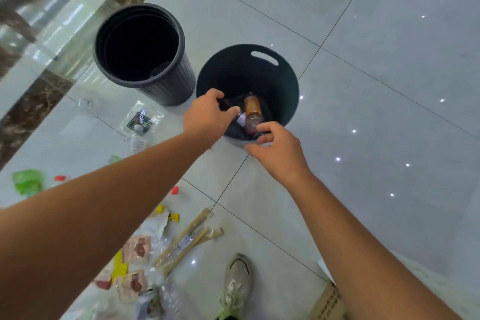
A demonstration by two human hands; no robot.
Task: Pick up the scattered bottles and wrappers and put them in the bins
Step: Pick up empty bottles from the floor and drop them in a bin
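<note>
Two bins stand on the white tiled floor: a black ribbed bin [166,86] at the left and a dark teal bin [280,80] with a handle slot beside it. An amber bottle [252,108] lies inside the teal bin, with a small clear, white-labelled item [241,119] next to it. My left hand [206,115] hovers over the bin's near-left rim with its fingers loosely curled, holding nothing I can see. My right hand [279,149] is at the near rim, its fingers loosely curled by the bottle's lower end.
Litter lies at the lower left: a clear packet with a green label [140,120], a green pouch [27,182], long tan packets [185,240], pink packets [137,249] and a crushed clear bottle [170,299]. A shoe [237,282] and a cardboard box [330,304] are near me.
</note>
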